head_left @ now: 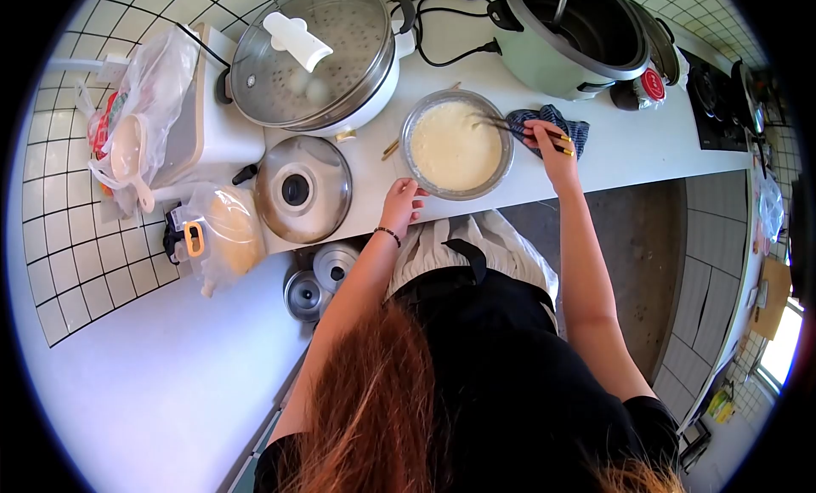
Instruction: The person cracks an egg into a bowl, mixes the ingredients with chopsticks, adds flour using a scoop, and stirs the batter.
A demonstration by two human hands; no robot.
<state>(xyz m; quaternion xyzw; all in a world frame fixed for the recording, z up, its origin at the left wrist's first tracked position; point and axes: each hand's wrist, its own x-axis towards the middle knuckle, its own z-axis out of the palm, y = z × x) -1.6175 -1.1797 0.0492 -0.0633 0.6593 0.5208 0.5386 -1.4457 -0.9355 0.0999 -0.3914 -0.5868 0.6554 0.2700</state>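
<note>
A round metal bowl [508,163] of pale, creamy batter [456,146] stands on the counter in front of me. My right hand [551,144] is closed around dark chopsticks [516,129] with gold-coloured ends. Their far tips dip into the batter at the upper right of the bowl. At the bowl's lower left rim is my left hand [401,204], its fingers curled against the side. A dark patterned cloth [571,129] lies under and beside my right hand. Part of a light wooden stick [391,150] shows beside the bowl.
A steamer with a glass lid [340,25] stands back left, a metal lid [327,212] before it. Back right is a green cooker pot [544,55], with a red-lidded jar [651,85] beside it. Plastic bags [234,229] hang left. The white counter [629,157] ends near my waist.
</note>
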